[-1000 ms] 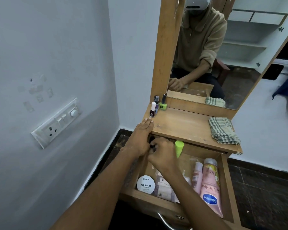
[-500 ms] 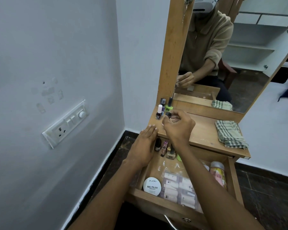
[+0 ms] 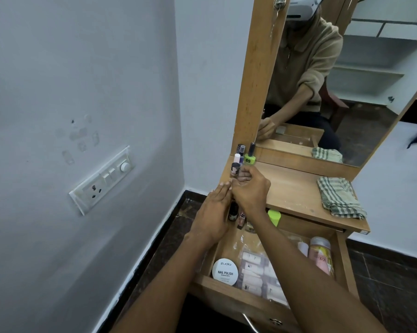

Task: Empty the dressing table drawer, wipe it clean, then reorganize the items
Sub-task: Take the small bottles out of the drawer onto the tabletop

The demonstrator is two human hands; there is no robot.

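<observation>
In the head view, the right hand [image 3: 249, 188] is seen with fingers curled beside a small brown nail polish bottle [image 3: 235, 169], which is pinched or only just being let go; which of the two cannot be told. Half a second earlier the bottle was carried above the tabletop [image 3: 296, 191]; it has now been brought down to the back left corner, next to the nail polish bottles [image 3: 244, 155] already lined up there. One more item is thus judged to be out of the drawer [image 3: 229, 290]. The bottle stands upright, cap up, its long axis vertical. The left hand [image 3: 213, 212] is laid flat, fingers straight, against the tabletop's front edge, holding nothing. Further polishes, a zudio nail polish remover tub [image 3: 225, 272], sachets and a pink lotion bottle [image 3: 321, 255] remain in the drawer. A checked cloth [image 3: 339, 200] lies on the right.
</observation>
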